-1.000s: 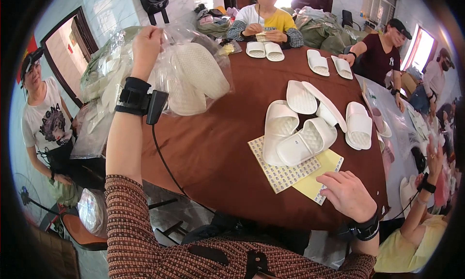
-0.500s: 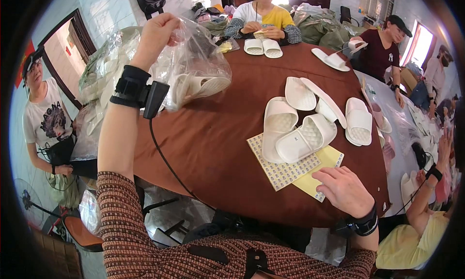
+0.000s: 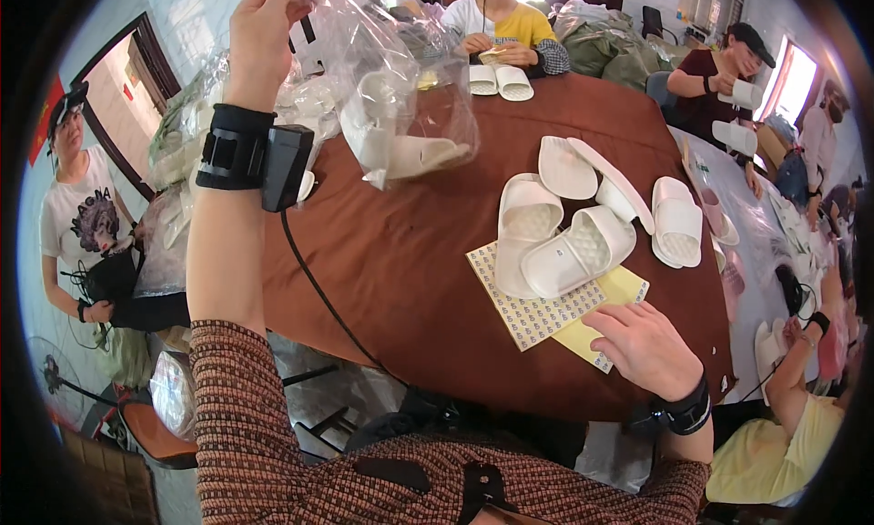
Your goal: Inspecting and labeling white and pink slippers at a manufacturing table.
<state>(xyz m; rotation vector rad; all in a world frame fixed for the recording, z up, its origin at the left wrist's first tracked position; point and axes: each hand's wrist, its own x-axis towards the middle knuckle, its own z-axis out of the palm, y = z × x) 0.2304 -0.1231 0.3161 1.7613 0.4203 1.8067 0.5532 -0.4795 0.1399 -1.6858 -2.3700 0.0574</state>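
Observation:
My left hand (image 3: 259, 47) is raised at the upper left, its fingers pinching the top of a clear plastic bag (image 3: 350, 42). White slippers (image 3: 414, 156) sit in the bottom of that bag, over the table. Low on the right, my right hand (image 3: 651, 347) hovers at or rests on the edge of a yellow sheet (image 3: 583, 341); its fingers are loosely bent and apart, with nothing seen in them. A sheet of small printed stickers (image 3: 514, 317) overlaps the yellow one. Loose white slippers (image 3: 583, 252) lie partly on the sheets, some leaning on each other.
A brown cloth covers the table (image 3: 382, 252). At its right is another white slipper (image 3: 676, 220). Bagged slippers (image 3: 177, 197) are heaped at the left. Across the table a person (image 3: 510, 24) handles papers behind a slipper pair (image 3: 501, 81). A black cable (image 3: 314, 297) trails from my left wrist.
My left hand has risen, lifting the bag of slippers up and slightly right. My right hand has barely moved. The person at the far right has picked up the slippers.

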